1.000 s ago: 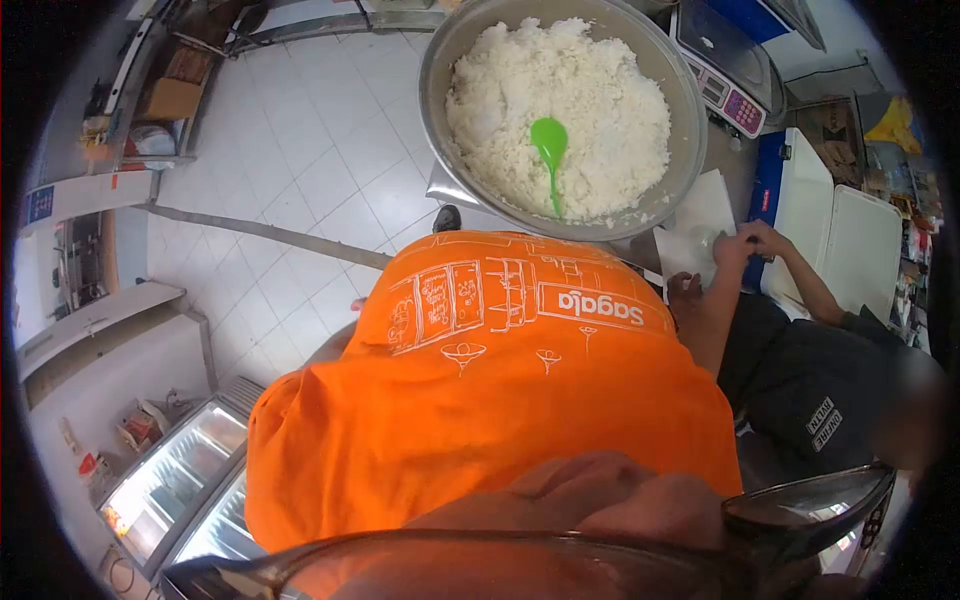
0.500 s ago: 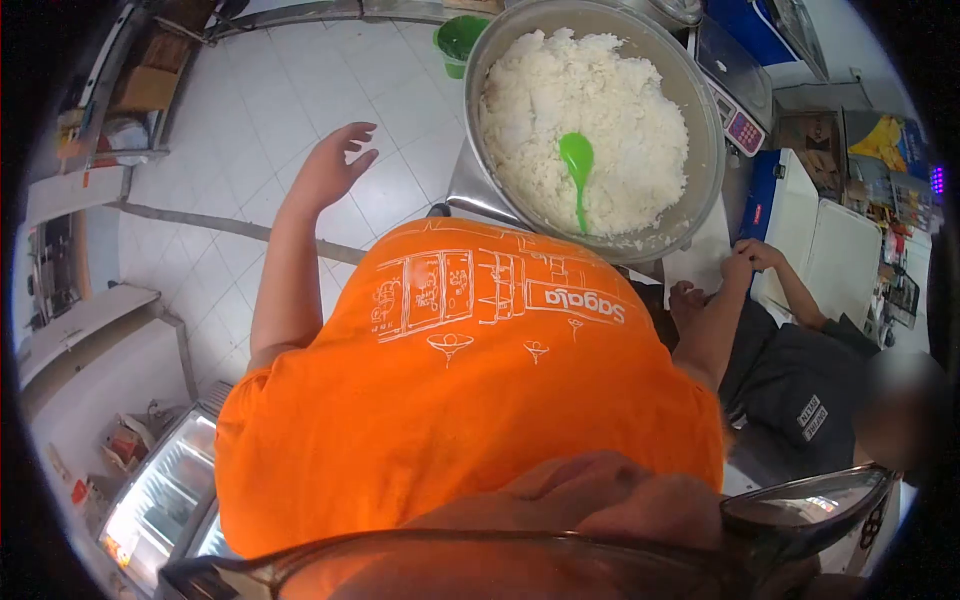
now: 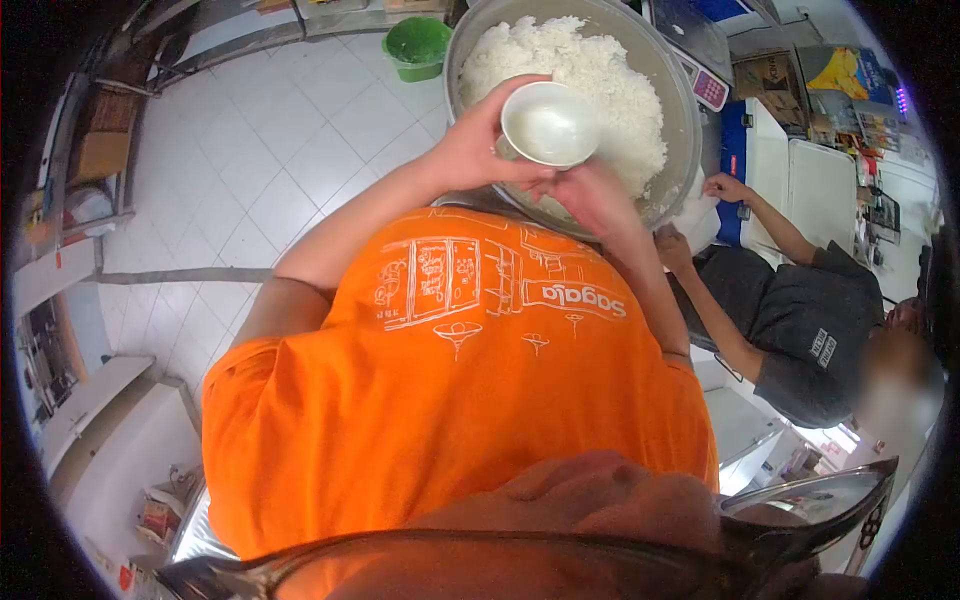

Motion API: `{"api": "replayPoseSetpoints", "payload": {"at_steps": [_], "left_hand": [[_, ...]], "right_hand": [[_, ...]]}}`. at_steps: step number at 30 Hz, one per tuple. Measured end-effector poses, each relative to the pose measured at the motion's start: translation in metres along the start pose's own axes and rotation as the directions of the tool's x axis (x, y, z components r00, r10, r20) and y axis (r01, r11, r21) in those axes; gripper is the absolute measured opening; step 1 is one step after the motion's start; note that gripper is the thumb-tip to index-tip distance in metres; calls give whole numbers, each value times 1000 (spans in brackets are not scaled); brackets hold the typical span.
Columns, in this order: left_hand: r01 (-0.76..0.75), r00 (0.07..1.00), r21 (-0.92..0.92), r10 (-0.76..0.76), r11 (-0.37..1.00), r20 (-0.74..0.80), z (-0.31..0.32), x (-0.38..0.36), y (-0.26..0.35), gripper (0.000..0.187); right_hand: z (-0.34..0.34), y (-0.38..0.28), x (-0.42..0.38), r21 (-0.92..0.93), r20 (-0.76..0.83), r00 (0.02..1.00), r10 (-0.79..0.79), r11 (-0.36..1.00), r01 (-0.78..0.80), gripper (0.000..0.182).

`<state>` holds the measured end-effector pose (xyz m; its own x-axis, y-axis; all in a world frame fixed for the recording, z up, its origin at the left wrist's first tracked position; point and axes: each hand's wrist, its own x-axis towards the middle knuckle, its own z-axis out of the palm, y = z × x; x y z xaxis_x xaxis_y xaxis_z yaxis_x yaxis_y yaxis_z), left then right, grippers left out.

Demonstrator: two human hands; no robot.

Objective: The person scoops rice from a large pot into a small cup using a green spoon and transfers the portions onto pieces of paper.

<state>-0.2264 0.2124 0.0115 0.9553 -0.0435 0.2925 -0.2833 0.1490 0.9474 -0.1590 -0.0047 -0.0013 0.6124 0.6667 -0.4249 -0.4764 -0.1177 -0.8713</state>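
Far left: white tiled floor [image 3: 330, 90], the widest open room in view, with a green basin [image 3: 418, 72] near the pot's left side.

Left hand [image 3: 475, 145]: comes in from the left, fingers clamped on a white bowl [image 3: 548, 122], thumb and fingers spread round its left side.

Bowl: held up over the near part of the big pot, mouth toward the camera. Looks smooth and stiff, probably light; likely slippery if wet, and perhaps breakable; material uncertain. Best hold, I judge: round the outer wall below the rim, a palm beneath.

Pot: wide, its rim [image 3: 688, 130] raised all round a mound of rice [image 3: 540, 42]. Rice looks soft, clumping, likely sticky. The rim is the edge to mind; a low bowl could knock it.

Right hand [image 3: 595, 195]: blurred, just below the bowl's near side, over the pot. Cannot tell whether its fingers are closed or touching the bowl.

Right: tighter room. Scale [image 3: 710, 88] close beside the pot; a co-worker's hand [image 3: 727, 188] near the pot's right edge.
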Motion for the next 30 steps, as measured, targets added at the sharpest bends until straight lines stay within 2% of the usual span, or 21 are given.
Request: {"api": "replayPoseSetpoints", "payload": {"at_steps": [1, 2, 3, 4, 5, 7, 8, 11, 14, 15, 17, 19, 20, 23, 26, 29, 30], "left_hand": [[-17, 1000, 50, 17, 999, 0, -5, -2, 2, 96], [-30, 1000, 100, 31, 995, -2, -14, -8, 4, 96], [-41, 999, 150, 43, 988, -8, -23, -13, 5, 97], [-30, 999, 205, 36, 978, -25, -31, -16, 8, 98], [-19, 996, 214, 37, 977, -81, -40, -24, 8, 96], [4, 982, 237, 41, 971, -183, -56, -41, 9, 94], [65, 977, 279, -4, 958, -214, -63, -50, 8, 93], [237, 943, 356, -126, 904, -308, -83, -75, 0, 90], [363, 906, 360, -236, 859, -351, -83, -92, -17, 89], [393, 899, 361, -272, 846, -343, -80, -94, -22, 88], [411, 904, 398, -310, 821, -294, -77, -95, -28, 87], [384, 923, 466, -320, 797, -212, -67, -87, -27, 87], [436, 899, 389, -409, 812, -153, -64, -79, -19, 85], [511, 851, 346, -520, 787, -74, -55, -69, -22, 81], [440, 898, 277, -426, 854, -113, -43, -70, -41, 72], [407, 913, 306, -372, 860, -170, -36, -72, -54, 74], [404, 914, 287, -369, 869, -169, -37, -73, -56, 75]], "right_hand": [[11, -10, 4, -275, 19, 999, 41, 961, -35, 44], [15, -16, 8, -529, 27, 995, 91, 846, -63, 44], [6, -16, 20, -777, -61, 988, 142, 614, -136, 44], [-11, -13, 38, -930, -157, 974, 163, 308, -202, 44], [-25, -6, 52, -968, -252, 956, 150, -34, -250, 44], [-42, 15, 62, -947, -300, 947, 117, -155, -281, 39], [-50, 27, 66, -931, -321, 942, 99, -215, -295, 36], [-78, 57, 83, -913, -361, 932, -2, -202, -354, 26], [-77, 22, 75, -900, -372, 928, 36, -258, -351, 25], [-89, 18, 74, -903, -360, 933, 1, -251, -348, 25], [-119, 8, 71, -908, -340, 937, -76, -232, -348, 24], [-137, -12, 61, -910, -345, 936, -69, -219, -352, 24], [-142, -23, 56, -911, -348, 935, -65, -213, -354, 24], [-144, -42, 29, -876, -313, 946, -80, -361, -320, 24], [-171, -9, 30, -861, -256, 961, 101, -476, -179, 24], [-149, 8, 31, -937, -184, 975, 124, -322, -136, 25], [-144, 6, 32, -942, -164, 973, 161, -317, -107, 25]]}}
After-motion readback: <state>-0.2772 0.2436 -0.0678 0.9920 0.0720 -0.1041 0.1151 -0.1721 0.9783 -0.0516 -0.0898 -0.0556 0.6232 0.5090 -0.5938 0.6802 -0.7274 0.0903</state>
